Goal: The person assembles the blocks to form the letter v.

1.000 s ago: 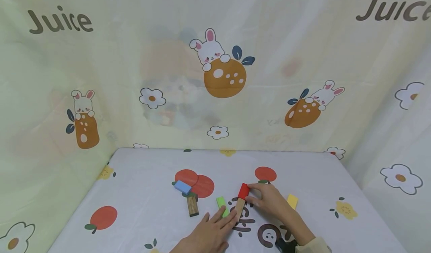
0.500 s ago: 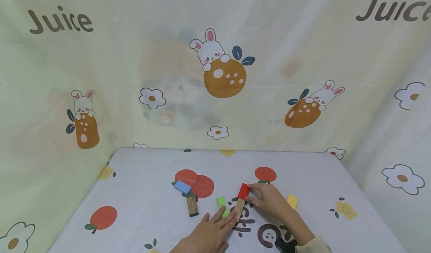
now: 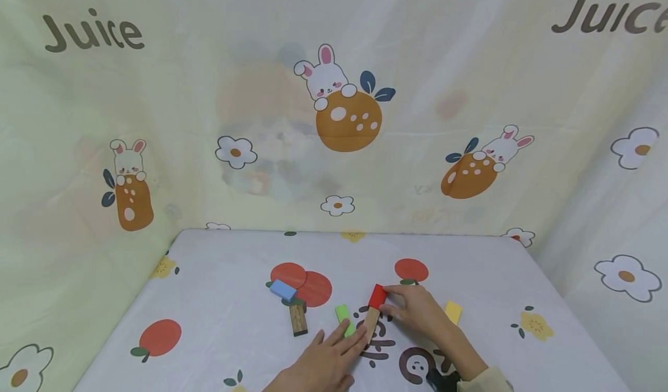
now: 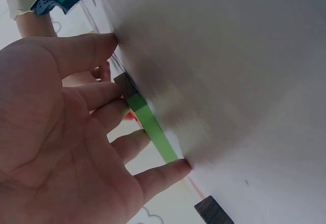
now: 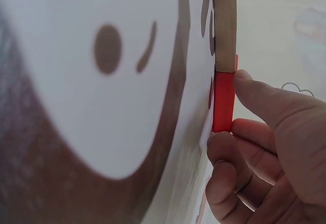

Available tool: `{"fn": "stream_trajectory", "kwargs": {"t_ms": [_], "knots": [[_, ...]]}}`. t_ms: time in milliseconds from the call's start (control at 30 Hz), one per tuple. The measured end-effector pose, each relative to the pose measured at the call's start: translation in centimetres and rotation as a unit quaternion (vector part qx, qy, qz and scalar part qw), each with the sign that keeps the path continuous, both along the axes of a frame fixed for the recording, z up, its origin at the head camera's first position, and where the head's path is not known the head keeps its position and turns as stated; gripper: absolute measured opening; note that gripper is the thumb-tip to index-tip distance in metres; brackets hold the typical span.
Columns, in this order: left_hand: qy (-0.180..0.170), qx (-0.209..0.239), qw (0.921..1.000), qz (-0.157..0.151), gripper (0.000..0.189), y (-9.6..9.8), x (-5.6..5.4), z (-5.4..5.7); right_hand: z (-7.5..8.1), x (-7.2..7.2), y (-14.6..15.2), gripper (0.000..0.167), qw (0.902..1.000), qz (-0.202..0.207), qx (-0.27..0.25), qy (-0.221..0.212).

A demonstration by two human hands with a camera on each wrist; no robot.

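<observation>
A red block [image 3: 377, 296] lies end to end with a plain wooden block [image 3: 373, 323] in the head view. My right hand [image 3: 417, 311] pinches the red block, thumb near the joint and forefinger at its far end, as the right wrist view shows. My left hand [image 3: 331, 354] is spread low over the table, fingers straight, its fingertips on the near part of the wooden block and over the green block [image 3: 342, 312]. In the left wrist view the green block [image 4: 153, 132] runs along behind the fingertips. The near end of the wooden block is hidden by the left hand.
To the left lie a blue block [image 3: 283, 290] and a brown wood-grain block [image 3: 298, 320] with a dark end. A yellow block [image 3: 453, 311] sits behind the right wrist. The table [image 3: 219, 299] has a printed cloth, with a printed curtain [image 3: 282, 90] behind it.
</observation>
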State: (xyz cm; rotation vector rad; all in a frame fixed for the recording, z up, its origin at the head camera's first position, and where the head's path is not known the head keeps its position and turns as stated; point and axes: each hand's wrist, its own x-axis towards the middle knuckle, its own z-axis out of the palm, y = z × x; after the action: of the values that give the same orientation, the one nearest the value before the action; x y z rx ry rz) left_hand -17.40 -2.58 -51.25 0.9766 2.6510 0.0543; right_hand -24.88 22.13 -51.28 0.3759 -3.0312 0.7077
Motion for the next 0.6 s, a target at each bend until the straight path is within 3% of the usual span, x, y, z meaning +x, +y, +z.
{"fn": "stream_trajectory", "kwargs": {"t_ms": [600], "knots": [[-0.008,0.006,0.9999,0.003,0.078,-0.06,-0.22,-0.06,0.15,0.26,-0.04,0.055,0.9998,-0.015,-0.012,0.000]]}}
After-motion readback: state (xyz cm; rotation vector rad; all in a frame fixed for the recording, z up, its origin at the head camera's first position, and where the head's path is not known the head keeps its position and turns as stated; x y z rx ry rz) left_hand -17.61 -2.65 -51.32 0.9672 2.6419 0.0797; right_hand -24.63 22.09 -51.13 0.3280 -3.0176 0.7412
